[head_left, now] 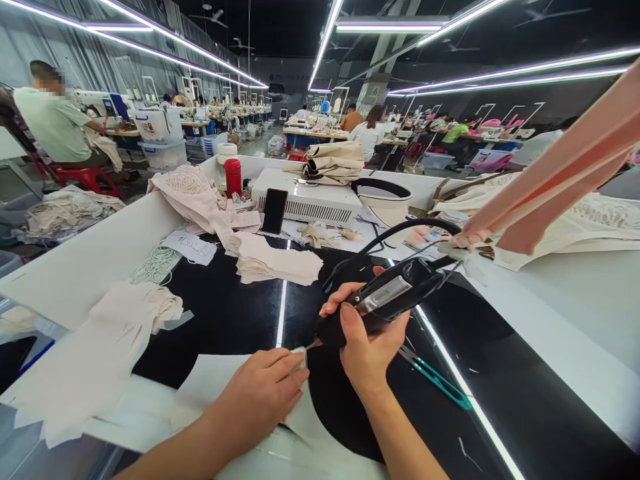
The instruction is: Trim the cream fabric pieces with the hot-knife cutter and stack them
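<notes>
My right hand (373,333) is wrapped round a black handheld tool (385,297), whose narrow tip points down and left. A black cable and strips of pink cloth (555,167) run from the tool's rear end. My left hand (267,390) presses a small pale piece (301,357) near the edge of white fabric (215,373), right beside the tool's tip. What lies beneath the left fingers is mostly hidden. The fabric rests at the near edge of the black tabletop (225,320).
Teal tweezers (445,383) lie right of my right wrist. Stacked beige pieces (277,259), a phone (275,211), a red bottle (233,177) and a white box (305,197) stand beyond. More cloth (100,353) lies left. A person (55,127) sits far left.
</notes>
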Tool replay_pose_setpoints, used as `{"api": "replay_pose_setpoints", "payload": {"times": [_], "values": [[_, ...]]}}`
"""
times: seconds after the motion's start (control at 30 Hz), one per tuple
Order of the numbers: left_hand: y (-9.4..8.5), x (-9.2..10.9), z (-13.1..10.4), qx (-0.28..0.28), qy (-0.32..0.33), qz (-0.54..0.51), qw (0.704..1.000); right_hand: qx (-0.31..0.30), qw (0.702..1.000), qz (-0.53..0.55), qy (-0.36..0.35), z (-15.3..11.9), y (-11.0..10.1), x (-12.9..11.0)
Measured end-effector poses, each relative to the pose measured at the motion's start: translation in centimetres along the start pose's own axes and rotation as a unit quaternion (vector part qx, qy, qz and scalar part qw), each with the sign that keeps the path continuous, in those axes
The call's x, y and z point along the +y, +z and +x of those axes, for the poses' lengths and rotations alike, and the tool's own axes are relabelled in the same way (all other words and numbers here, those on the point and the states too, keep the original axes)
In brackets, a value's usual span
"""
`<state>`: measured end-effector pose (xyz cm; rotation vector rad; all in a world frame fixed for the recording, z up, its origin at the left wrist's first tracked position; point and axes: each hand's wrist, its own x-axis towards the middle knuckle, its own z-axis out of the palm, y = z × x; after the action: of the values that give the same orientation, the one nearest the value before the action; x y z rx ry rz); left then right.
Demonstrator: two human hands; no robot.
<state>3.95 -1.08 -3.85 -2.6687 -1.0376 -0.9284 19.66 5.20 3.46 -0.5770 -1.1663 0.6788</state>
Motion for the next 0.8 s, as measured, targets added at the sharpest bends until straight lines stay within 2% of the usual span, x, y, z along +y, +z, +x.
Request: {"api": "replay_pose_setpoints", "payload": {"times": [0.33, 0.8], "values": [[0.01, 0.1, 0.12, 0.002, 0.008, 0.03, 1.0, 0.006, 1.0, -0.01, 0.004, 0.02, 0.2, -0.05], [0.18, -0.02, -0.04, -0.002, 0.002, 0.016, 1.0, 0.016, 1.0, 0.007, 0.02, 0.31, 0.31, -0.48]]}}
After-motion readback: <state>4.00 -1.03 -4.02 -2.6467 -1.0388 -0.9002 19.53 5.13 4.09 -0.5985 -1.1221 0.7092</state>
